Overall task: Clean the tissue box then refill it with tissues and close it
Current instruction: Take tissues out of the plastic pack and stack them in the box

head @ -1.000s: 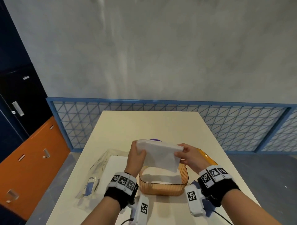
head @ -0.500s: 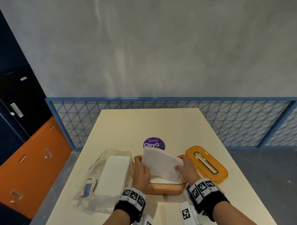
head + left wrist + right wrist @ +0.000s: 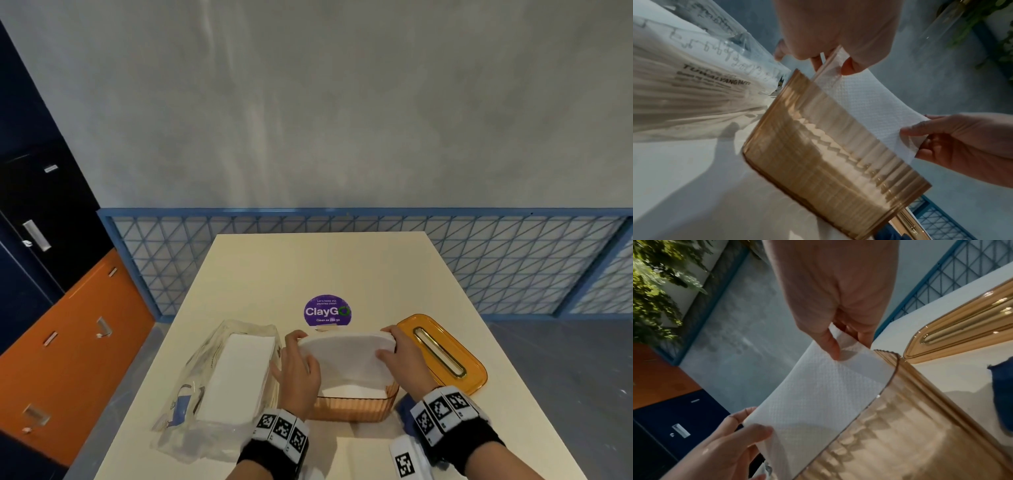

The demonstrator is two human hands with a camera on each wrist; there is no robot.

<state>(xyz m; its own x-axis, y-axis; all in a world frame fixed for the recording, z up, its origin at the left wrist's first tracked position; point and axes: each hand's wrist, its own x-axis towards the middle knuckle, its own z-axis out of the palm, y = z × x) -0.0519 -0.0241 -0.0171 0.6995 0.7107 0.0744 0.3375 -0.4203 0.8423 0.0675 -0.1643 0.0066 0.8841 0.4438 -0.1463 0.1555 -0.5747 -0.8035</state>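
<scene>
An amber ribbed tissue box (image 3: pixel 352 407) stands open on the table near me, with white tissues inside. Both hands hold a curved stack of white tissues (image 3: pixel 346 356) at the box's open top, its lower edge inside the box. My left hand (image 3: pixel 298 370) pinches the stack's left end, also seen in the left wrist view (image 3: pixel 830 56). My right hand (image 3: pixel 397 356) pinches its right end, seen in the right wrist view (image 3: pixel 838 344). The amber lid (image 3: pixel 442 353) with a gold-rimmed slot lies flat to the right of the box.
An opened clear plastic pack of white tissues (image 3: pixel 233 380) lies left of the box. A purple round sticker (image 3: pixel 327 311) is on the table behind it. A blue cloth (image 3: pixel 1001 395) lies near the box's right side. A blue mesh railing (image 3: pixel 479 263) runs beyond the table.
Both hands have lowered the tissue stack from above the box down to its open top. The purple sticker and the lid, hidden or partly hidden before, now show.
</scene>
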